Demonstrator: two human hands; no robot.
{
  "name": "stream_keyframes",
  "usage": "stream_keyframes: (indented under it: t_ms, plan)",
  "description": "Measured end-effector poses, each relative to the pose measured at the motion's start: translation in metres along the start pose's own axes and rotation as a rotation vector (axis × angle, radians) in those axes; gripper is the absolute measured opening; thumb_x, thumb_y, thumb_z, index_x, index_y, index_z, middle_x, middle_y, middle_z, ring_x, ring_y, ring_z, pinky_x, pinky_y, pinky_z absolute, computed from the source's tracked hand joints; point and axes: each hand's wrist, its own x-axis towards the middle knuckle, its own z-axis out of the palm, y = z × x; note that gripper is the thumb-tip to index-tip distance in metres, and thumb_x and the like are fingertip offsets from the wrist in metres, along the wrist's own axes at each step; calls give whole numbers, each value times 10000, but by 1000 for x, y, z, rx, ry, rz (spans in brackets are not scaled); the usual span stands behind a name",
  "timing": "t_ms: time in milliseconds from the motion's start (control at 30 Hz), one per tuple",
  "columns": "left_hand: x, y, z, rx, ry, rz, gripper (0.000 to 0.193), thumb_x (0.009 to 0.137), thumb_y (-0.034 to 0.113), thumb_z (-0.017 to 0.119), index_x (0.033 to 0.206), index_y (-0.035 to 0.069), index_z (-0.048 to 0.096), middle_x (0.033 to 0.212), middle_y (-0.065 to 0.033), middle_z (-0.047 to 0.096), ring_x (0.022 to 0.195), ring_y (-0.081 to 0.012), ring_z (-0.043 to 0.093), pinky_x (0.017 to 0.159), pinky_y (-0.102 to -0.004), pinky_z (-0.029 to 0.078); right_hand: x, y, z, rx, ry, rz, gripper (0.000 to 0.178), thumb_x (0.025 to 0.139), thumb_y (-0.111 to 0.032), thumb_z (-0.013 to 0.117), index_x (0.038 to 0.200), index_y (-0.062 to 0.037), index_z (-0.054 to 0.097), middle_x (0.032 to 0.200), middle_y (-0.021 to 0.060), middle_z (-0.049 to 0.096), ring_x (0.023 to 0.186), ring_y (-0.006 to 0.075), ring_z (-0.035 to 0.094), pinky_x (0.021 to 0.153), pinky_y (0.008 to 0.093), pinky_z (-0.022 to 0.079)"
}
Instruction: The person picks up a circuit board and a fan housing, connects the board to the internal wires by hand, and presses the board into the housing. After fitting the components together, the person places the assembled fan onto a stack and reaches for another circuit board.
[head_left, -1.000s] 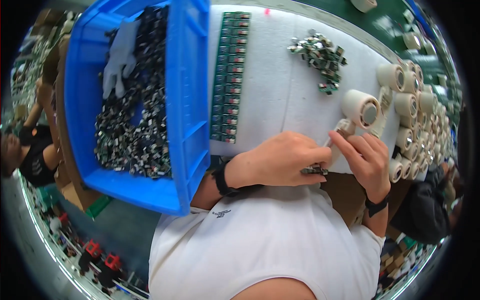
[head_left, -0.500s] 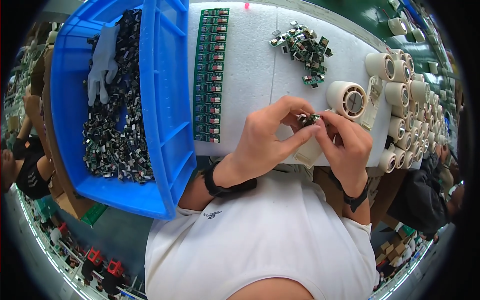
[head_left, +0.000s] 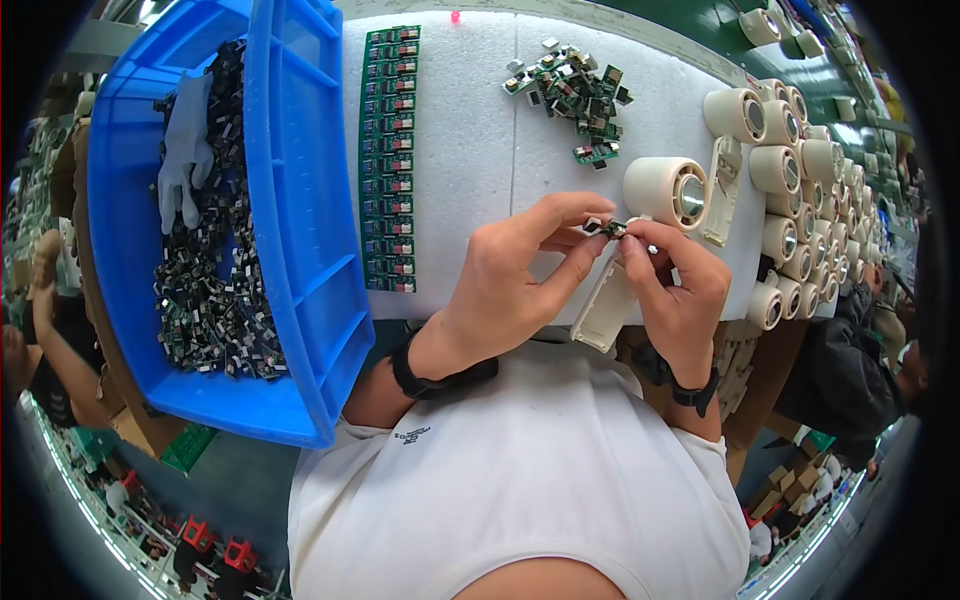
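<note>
Between my hands is a small circuit board (head_left: 613,230) with metal parts on it. My left hand (head_left: 528,262) pinches its left end between thumb and fingers. The fingertips of my right hand (head_left: 678,285) close on its right end. Just beyond my fingers lies a cream fan head (head_left: 664,192) with a round grille. An open cream handle shell (head_left: 606,305) extends toward me between my hands, its hollow inside facing up. My fingers hide where the shell meets the fan head. Beside the head lies a loose handle cover (head_left: 722,190).
A pile of small circuit boards (head_left: 578,95) lies farther back on the white foam surface (head_left: 465,150). Left of it is a long board panel (head_left: 389,160). A blue bin (head_left: 318,240) holds many boards and a glove (head_left: 186,150). Several fan heads (head_left: 778,170) crowd the right.
The view has shifted a little, so the bin and table sit farther left. My fingers have turned slightly around the board, and more of the open handle shell shows.
</note>
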Motion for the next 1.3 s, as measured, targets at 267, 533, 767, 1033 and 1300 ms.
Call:
stream_keyframes:
  t_ms: [267, 533, 767, 1033, 1300]
  plan:
    - [-3, -10, -7, -111, -88, 1, 305, 930, -116, 639, 1219, -34, 693, 1171, -153, 709, 1107, -219, 704, 965, -316, 590, -3, 3, -7, 17, -59, -40, 103, 868, -17, 752, 969, 5, 744, 691, 21, 651, 544, 47, 541, 493, 210, 409]
    - [0, -6, -15, -417, -227, -190, 303, 923, -121, 649, 1205, -30, 712, 1193, -161, 667, 1058, -225, 706, 925, -304, 612, -8, 13, -15, 271, -93, 54, 125, 860, -24, 804, 977, -15, 761, 756, -5, 701, 557, 4, 495, 478, 186, 337]
    - [0, -8, -16, -341, -262, -118, 321, 903, -122, 668, 1189, 5, 734, 1103, -137, 681, 979, -200, 718, 860, -295, 619, -7, 20, -20, 279, -181, 24, 129, 863, -31, 805, 980, -15, 752, 755, -4, 700, 546, 2, 454, 469, 191, 308]
    - [-3, -9, -13, -37, -214, 17, 351, 896, -151, 657, 1204, 3, 726, 1111, -141, 677, 1012, -209, 712, 885, -290, 619, 5, 25, -19, 147, -217, -13, 133, 860, -22, 802, 984, -21, 755, 687, -24, 654, 546, 2, 452, 468, 199, 306]
    - [-4, -8, -7, -176, -110, -50, 330, 917, -126, 655, 1224, -16, 709, 1123, -137, 678, 1028, -194, 703, 905, -281, 602, -4, 17, -16, 174, -92, -146, 235, 810, 49, 784, 1030, -32, 768, 708, 10, 650, 568, 66, 498, 532, 229, 371]
